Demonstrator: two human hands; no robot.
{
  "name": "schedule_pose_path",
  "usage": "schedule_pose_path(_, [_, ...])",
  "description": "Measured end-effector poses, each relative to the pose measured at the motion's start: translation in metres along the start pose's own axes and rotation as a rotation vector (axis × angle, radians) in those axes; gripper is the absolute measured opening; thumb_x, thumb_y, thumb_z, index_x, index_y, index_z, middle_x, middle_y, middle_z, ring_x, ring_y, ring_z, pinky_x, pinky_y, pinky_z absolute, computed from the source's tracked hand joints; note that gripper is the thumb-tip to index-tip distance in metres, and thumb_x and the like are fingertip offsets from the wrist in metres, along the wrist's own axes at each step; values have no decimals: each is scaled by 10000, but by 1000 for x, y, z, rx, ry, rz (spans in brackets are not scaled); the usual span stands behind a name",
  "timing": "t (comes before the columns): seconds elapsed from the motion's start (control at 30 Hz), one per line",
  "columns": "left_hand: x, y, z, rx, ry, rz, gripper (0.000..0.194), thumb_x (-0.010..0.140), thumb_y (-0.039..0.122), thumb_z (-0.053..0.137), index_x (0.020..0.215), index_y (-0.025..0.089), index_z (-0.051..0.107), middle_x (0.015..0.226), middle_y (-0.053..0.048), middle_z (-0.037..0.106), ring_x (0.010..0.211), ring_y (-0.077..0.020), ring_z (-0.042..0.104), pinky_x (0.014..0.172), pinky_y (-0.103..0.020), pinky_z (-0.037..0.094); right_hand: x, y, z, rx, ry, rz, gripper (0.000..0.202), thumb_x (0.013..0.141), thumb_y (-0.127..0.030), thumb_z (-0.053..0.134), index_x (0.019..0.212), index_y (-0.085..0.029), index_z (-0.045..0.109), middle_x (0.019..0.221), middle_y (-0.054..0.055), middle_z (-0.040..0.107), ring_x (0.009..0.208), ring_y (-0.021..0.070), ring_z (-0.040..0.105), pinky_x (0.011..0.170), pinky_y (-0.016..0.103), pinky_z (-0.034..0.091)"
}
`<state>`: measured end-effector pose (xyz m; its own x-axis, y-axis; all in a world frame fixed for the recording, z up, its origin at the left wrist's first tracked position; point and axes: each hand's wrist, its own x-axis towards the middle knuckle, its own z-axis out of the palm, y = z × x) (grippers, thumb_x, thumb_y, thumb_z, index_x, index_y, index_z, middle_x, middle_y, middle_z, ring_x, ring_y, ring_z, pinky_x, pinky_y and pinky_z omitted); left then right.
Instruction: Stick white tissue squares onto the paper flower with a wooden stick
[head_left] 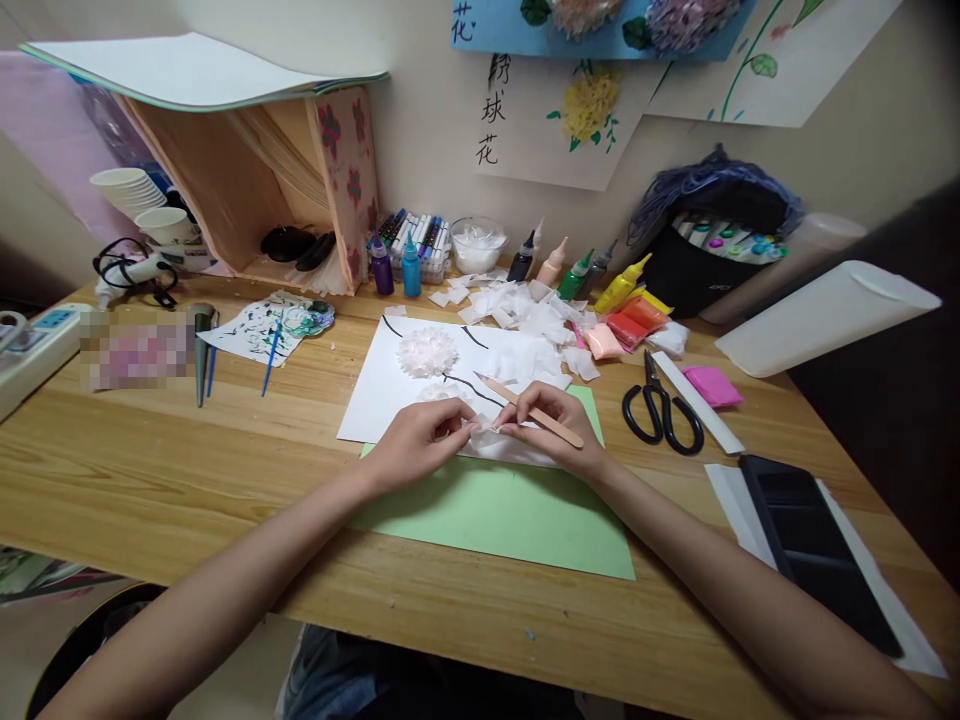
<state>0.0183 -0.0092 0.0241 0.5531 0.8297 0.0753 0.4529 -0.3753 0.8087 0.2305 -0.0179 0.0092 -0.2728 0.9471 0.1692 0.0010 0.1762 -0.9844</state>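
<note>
Between my two hands is a small piece of white tissue paper [486, 425]. My left hand [429, 438] pinches one side of it with thumb and forefinger. At the other side, my right hand [559, 425] grips the tissue at its fingertips and also keeps a flat wooden craft stick [556, 427] across its fingers. Below them lies a white paper sheet [367, 405] with dark curved lines and a fluffy pale pink tissue flower [427, 352]. A second, whiter flower [435, 391] is partly hidden behind my left hand. Green paper [495, 520] lies under the sheet.
Loose tissue pieces [536, 315] are heaped behind the sheet, near paint bottles [577, 274]. Black scissors [660, 410] and a black tray [817, 550] lie at right. At left are brushes [271, 358], a paint-stained paper [251, 330] and an open box [277, 190].
</note>
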Motion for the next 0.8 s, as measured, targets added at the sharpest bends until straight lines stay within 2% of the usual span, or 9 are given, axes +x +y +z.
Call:
schedule_pose_path(0.1, [1, -3, 2, 2, 64, -16, 226, 869, 360, 498, 860, 180, 635, 629, 20, 542, 570, -92, 441, 550, -228, 337, 3, 0, -6, -42, 95, -31, 244, 688, -248, 757, 700, -189, 521, 751, 42, 692, 732, 168, 670, 699, 311, 546])
schedule_pose_path(0.23, [-1, -1, 3, 4, 93, -31, 226, 867, 358, 506, 850, 189, 656, 648, 8, 575, 575, -94, 454, 559, -233, 352, 8, 1, -23, -45, 195, -42, 251, 677, -252, 765, 701, -194, 523, 761, 35, 685, 780, 177, 670, 734, 320, 541])
schedule_pose_path(0.3, [-1, 0, 4, 15, 112, -39, 223, 868, 350, 506, 867, 191, 662, 644, 5, 577, 577, -96, 462, 560, -233, 356, 10, 3, -30, -4, 196, -17, 256, 671, -245, 770, 707, -193, 523, 764, 28, 684, 782, 168, 669, 737, 307, 538])
schedule_pose_path(0.37, [-2, 0, 5, 41, 153, -39, 234, 869, 354, 505, 939, 195, 663, 626, 11, 560, 571, -96, 458, 553, -232, 352, 11, 5, -32, 43, 144, 22, 259, 669, -232, 772, 715, -191, 521, 763, 23, 689, 757, 154, 667, 715, 286, 534])
schedule_pose_path(0.5, [-2, -1, 7, 72, 170, 13, 281, 859, 352, 530, 1073, 204, 635, 618, 27, 539, 554, -88, 440, 539, -219, 346, 8, 4, -22, 95, 31, 61, 247, 685, -212, 761, 724, -185, 518, 759, 28, 698, 744, 141, 662, 692, 263, 521])
schedule_pose_path(0.63, [-3, -2, 8, 61, 152, 76, 189, 860, 308, 523, 906, 189, 662, 583, 38, 520, 530, -75, 431, 529, -205, 344, 4, 0, -9, 96, -3, 101, 252, 680, -235, 765, 720, -180, 522, 763, 42, 700, 700, 149, 655, 642, 274, 524])
schedule_pose_path(0.8, [-3, 1, 8, 27, 179, 43, 173, 852, 297, 529, 843, 174, 650, 570, 39, 505, 526, -73, 432, 516, -199, 337, 3, 4, -4, 150, 73, 120, 263, 671, -232, 771, 691, -183, 514, 739, 23, 687, 634, 120, 618, 573, 242, 507])
